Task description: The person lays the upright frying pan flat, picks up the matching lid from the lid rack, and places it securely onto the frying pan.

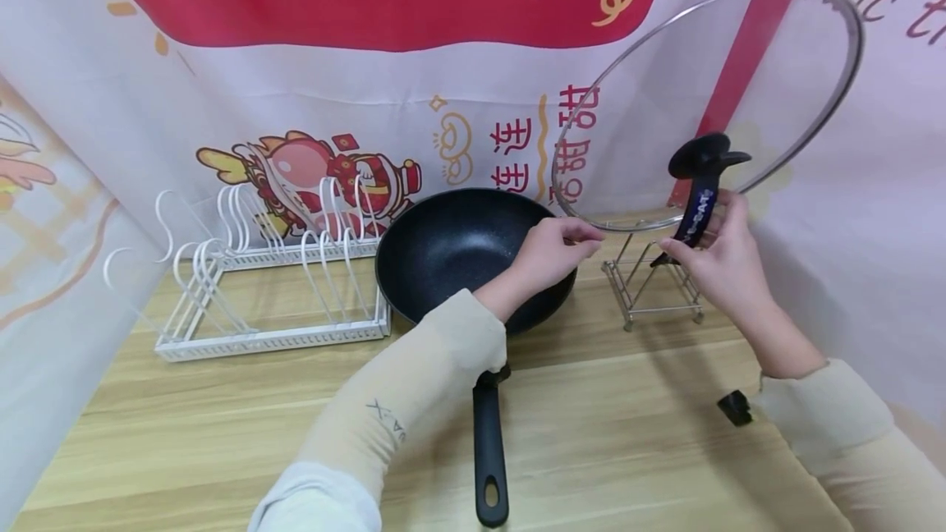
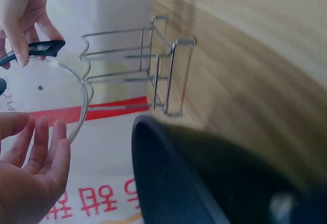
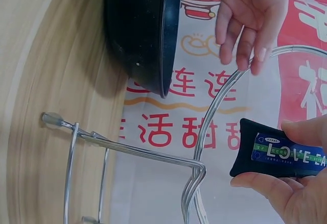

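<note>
My right hand (image 1: 727, 261) holds a clear glass lid (image 1: 855, 64) by its black handle (image 1: 700, 208), thumb on one side and fingers on the other. The lid stands tilted up on edge, its metal rim low over a small wire rack (image 1: 663, 311). In the right wrist view the rim overlaps the bent top of the rack's wires (image 3: 138, 150). My left hand (image 1: 554, 249) reaches across the black frying pan (image 1: 458, 236), its loosely bent fingers right at the lid's rim. Nothing is gripped in that hand.
The pan's long handle (image 1: 488, 442) points toward me. To its left stands a white dish rack (image 1: 273, 338) with curved uprights. A small black piece (image 1: 735, 407) lies on the wooden table (image 1: 591, 450) near my right sleeve. A printed cloth (image 1: 369, 72) hangs behind.
</note>
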{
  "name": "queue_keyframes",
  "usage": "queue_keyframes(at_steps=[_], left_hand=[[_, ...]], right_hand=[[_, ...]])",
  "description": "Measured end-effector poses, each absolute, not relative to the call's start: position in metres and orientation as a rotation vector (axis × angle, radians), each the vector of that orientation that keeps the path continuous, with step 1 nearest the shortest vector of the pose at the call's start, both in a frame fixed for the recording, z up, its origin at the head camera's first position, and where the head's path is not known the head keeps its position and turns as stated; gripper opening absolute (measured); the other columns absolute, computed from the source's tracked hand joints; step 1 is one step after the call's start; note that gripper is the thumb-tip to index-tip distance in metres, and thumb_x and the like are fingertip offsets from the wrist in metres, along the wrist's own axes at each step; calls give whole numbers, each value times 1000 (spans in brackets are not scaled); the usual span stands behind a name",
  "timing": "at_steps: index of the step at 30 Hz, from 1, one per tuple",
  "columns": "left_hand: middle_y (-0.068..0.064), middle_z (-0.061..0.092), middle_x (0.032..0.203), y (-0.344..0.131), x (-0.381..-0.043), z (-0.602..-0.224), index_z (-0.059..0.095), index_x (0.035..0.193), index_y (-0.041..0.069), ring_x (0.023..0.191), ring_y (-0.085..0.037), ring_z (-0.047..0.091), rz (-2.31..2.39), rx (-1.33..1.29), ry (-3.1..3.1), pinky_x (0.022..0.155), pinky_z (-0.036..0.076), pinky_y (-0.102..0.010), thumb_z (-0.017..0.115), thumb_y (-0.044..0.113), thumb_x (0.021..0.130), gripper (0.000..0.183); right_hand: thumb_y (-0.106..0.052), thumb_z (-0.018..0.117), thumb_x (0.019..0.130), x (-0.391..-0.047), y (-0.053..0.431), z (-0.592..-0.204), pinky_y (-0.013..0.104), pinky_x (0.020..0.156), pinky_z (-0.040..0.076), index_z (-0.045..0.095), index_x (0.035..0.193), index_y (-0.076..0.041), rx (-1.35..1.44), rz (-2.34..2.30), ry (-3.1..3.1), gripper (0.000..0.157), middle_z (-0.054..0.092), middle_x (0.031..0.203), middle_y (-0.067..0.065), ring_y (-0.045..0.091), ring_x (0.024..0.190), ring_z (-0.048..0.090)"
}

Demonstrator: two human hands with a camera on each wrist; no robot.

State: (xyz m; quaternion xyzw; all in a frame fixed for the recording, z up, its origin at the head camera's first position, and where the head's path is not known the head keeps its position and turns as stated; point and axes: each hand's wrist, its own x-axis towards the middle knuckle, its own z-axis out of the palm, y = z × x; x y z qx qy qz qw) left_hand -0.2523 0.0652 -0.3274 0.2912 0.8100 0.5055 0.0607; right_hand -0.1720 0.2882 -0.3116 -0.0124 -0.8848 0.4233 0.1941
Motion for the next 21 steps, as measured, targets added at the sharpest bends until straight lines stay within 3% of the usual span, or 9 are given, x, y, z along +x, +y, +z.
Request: queue_keyframes(at_steps=[3,10,16,21], left_hand=[[0,75,105,60,-253,-319,78,111,9,88,-8,64,1534,884,2466,75,50,-20,67,17,101,17],[-1,74,105,49,-252,-303,77,114,7,92,-10,64,1526,880,2481,76,51,-20,67,18,101,19],[0,74,99,31,-252,-296,77,112,9,90,-12,65,1530,788,2538,76,52,-23,68,20,101,18],[-2,74,96,13,-250,-298,76,110,8,90,-13,68,1582,669,2514,82,53,-28,69,19,101,16]], right_hand=[[-8,74,94,-173,287,-309,6,81,44,17,152,4,-29,1176,-2492,83,62,121,28,-3,89,56],[-9,75,93,-172,284,-304,13,88,49,16,152,5,-26,1177,-2503,84,58,129,32,28,106,60],[-6,76,92,-172,279,-302,6,83,46,18,150,6,8,1192,-2490,83,59,129,32,-1,92,55],[-4,75,92,-173,278,-302,7,84,45,18,150,6,24,1204,-2488,82,58,129,31,-3,93,53]])
